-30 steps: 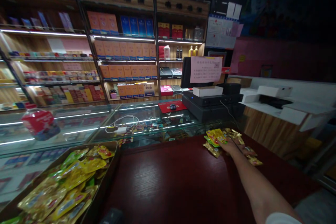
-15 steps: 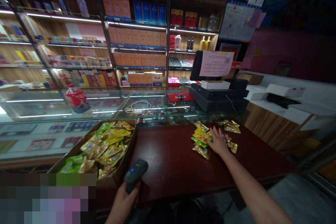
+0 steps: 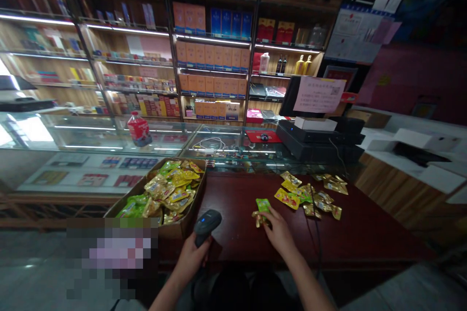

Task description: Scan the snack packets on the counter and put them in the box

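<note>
Head view, open box, packets inside

No word or number can be read with certainty: the pink sheet on the monitor, beyond the right hand, carries printed lines and a square code, and the red bottle label, beyond the left hand, is blurred.

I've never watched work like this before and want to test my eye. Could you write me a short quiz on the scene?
1. Which hand grips the black scanner?
2. True or false: the right hand is touching a green packet.
3. What fills the open cardboard box? A: glass bottles; B: shiny packets; C: white cables.

Key: 1. the left hand; 2. true; 3. B.
</note>
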`<action>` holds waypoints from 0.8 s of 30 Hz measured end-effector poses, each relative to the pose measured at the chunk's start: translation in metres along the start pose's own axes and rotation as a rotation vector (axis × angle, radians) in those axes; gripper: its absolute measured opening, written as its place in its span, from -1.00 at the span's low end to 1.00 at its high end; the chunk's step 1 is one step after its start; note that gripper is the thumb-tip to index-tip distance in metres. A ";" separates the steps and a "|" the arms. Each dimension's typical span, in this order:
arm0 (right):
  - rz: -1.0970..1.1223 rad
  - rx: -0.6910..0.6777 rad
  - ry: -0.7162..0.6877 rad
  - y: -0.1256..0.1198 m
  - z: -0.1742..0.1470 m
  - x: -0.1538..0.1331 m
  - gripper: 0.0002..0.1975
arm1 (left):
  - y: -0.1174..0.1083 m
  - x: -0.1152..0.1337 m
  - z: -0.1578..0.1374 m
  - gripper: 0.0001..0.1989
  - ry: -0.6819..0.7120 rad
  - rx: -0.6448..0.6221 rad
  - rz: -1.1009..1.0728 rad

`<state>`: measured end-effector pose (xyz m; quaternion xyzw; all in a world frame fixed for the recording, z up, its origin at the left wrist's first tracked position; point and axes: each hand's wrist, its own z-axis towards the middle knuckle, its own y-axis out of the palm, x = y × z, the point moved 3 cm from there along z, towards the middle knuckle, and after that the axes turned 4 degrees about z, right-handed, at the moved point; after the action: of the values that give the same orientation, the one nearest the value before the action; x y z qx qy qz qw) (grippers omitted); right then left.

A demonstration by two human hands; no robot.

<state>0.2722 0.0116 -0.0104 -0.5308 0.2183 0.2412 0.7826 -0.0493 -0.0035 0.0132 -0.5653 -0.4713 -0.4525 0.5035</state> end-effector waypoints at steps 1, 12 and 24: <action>0.060 -0.034 -0.018 0.009 0.001 -0.007 -0.43 | 0.000 0.000 0.000 -0.46 0.002 -0.003 -0.002; -0.269 0.034 0.310 0.033 0.001 -0.034 -0.22 | 0.001 -0.014 0.005 -0.43 -0.013 0.015 -0.006; -0.265 0.029 0.170 0.042 0.037 -0.064 -0.36 | 0.002 -0.012 0.005 -0.44 -0.033 -0.004 -0.040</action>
<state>0.1994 0.0504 0.0097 -0.5620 0.2154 0.0868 0.7939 -0.0485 0.0001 0.0009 -0.5642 -0.4898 -0.4542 0.4852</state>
